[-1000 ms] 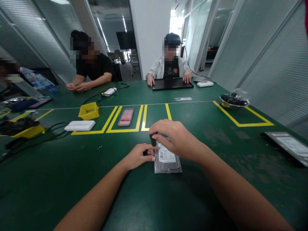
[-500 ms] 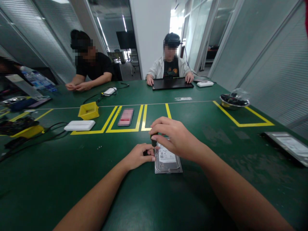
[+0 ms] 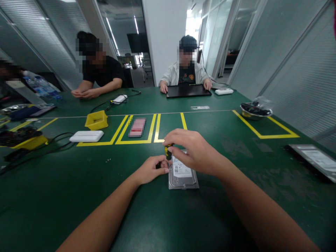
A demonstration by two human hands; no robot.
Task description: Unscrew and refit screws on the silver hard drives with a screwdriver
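Note:
A silver hard drive (image 3: 183,180) with a white label lies flat on the green table. My right hand (image 3: 189,148) grips a short black-and-yellow screwdriver (image 3: 168,152) from above, holding it upright. Its shaft points down at the drive's left edge; the exact contact of the tip is hard to see. Curled at that same edge is my left hand (image 3: 154,169), its thumb and fingers against the side of the drive, close around the screwdriver's lower end. Part of the drive's far right side is hidden behind my right hand.
A second drive-like unit (image 3: 315,159) lies at the right. A yellow bin (image 3: 96,120), a white power bank (image 3: 86,136) and a pink phone-like object (image 3: 137,127) lie ahead to the left. A metal bowl (image 3: 256,112) holds dark items. Across the table, a person holds a black panel (image 3: 188,91).
The screwdriver's handle has turned under my right fingers, now showing more yellow. My hands and the hard drive keep nearly the same places.

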